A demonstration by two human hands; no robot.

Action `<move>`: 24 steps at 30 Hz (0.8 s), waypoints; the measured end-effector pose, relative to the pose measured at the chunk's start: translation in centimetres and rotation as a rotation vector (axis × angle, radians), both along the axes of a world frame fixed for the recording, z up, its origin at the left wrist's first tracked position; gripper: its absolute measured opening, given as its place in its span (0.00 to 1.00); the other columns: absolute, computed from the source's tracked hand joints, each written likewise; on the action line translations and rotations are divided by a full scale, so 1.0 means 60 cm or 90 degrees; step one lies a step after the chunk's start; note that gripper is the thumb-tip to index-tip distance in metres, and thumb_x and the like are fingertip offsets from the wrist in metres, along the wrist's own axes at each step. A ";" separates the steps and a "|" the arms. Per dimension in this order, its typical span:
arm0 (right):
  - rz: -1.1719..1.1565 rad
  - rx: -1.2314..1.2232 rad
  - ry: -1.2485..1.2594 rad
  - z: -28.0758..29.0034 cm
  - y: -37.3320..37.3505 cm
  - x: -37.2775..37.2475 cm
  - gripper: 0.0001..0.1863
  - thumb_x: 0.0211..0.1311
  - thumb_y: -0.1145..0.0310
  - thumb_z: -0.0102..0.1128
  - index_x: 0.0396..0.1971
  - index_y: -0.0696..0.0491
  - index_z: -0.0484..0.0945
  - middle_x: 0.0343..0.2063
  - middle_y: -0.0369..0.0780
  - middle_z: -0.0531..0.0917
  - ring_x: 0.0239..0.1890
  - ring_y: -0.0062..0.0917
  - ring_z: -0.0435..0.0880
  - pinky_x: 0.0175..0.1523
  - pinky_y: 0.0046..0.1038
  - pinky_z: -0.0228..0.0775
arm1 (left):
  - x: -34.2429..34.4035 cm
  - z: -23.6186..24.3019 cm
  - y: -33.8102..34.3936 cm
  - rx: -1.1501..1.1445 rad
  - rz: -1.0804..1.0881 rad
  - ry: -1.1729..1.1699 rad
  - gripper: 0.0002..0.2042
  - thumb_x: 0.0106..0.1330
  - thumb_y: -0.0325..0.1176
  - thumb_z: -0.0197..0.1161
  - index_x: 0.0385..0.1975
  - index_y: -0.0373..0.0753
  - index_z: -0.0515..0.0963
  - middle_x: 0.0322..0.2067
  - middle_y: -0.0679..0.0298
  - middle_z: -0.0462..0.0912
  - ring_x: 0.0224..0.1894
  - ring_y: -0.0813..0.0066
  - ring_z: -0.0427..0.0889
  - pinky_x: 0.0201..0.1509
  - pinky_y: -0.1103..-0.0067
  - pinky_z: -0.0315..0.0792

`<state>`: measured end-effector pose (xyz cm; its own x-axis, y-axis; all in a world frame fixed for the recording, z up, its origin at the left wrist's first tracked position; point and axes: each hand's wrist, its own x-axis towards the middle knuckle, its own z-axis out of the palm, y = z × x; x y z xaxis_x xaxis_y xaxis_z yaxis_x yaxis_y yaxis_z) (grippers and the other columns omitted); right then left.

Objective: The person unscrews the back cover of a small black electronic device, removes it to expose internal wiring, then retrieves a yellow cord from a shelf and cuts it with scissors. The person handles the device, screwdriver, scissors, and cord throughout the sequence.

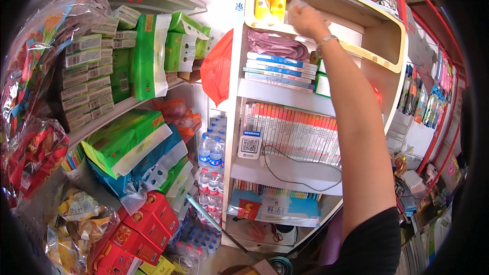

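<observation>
My right hand (305, 22) reaches up to the top compartment of a white shelf unit (321, 89), with a bracelet (326, 42) on its wrist. Its fingers are curled closed, and a small pale thing shows at their tips, too unclear to name. Just left of the hand stands a yellow box (270, 8) with a red top piece, apart from the fingers. Below lie a folded mauve cloth (277, 45) and a stack of books (279, 71). My left hand is out of view.
Tissue packs (147, 56) and small cartons fill the left shelf, with red gift boxes (137, 226) lower down. Bottled water (210, 155) stands between the shelves. A dark cable (290, 177) hangs across the book rows. Red metal racks (433, 147) hold goods at right.
</observation>
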<state>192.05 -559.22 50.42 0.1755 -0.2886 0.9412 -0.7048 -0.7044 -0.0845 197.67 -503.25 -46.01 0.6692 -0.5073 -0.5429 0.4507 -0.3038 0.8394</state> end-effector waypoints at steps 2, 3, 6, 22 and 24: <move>0.065 -0.037 -0.071 0.055 -0.049 -0.050 0.21 0.63 0.56 0.48 0.45 0.56 0.76 0.45 0.54 0.79 0.51 0.49 0.76 0.53 0.42 0.69 | -0.006 -0.012 -0.007 -0.028 -0.026 0.016 0.15 0.60 0.37 0.58 0.45 0.42 0.80 0.31 0.61 0.84 0.28 0.71 0.80 0.30 0.74 0.74; 0.113 -0.030 -0.086 0.053 -0.039 -0.057 0.21 0.61 0.57 0.50 0.43 0.60 0.77 0.44 0.56 0.79 0.49 0.50 0.77 0.53 0.39 0.70 | -0.010 -0.010 0.008 0.013 -0.010 0.025 0.14 0.60 0.38 0.58 0.44 0.42 0.80 0.31 0.61 0.83 0.27 0.70 0.79 0.29 0.74 0.73; 0.234 -0.069 -0.164 0.045 -0.020 -0.117 0.18 0.60 0.63 0.56 0.44 0.62 0.76 0.43 0.51 0.79 0.44 0.37 0.79 0.48 0.32 0.73 | 0.007 0.017 0.016 0.032 0.038 0.058 0.15 0.60 0.40 0.58 0.42 0.39 0.79 0.28 0.61 0.81 0.25 0.70 0.78 0.25 0.73 0.71; 0.752 0.297 -0.152 -0.432 0.449 -0.134 0.23 0.50 0.79 0.65 0.48 0.54 0.68 0.39 0.38 0.77 0.42 0.23 0.77 0.44 0.24 0.73 | -0.018 0.681 -0.042 -0.483 0.055 -0.093 0.10 0.66 0.32 0.59 0.43 0.34 0.77 0.22 0.64 0.78 0.19 0.78 0.76 0.19 0.83 0.70; 0.829 0.187 0.025 -0.547 0.521 -0.112 0.11 0.50 0.74 0.66 0.35 0.54 0.78 0.33 0.38 0.78 0.37 0.29 0.76 0.43 0.30 0.69 | -0.042 0.750 -0.007 -0.588 0.106 -0.178 0.15 0.68 0.36 0.58 0.47 0.32 0.76 0.27 0.62 0.80 0.25 0.77 0.74 0.32 0.78 0.72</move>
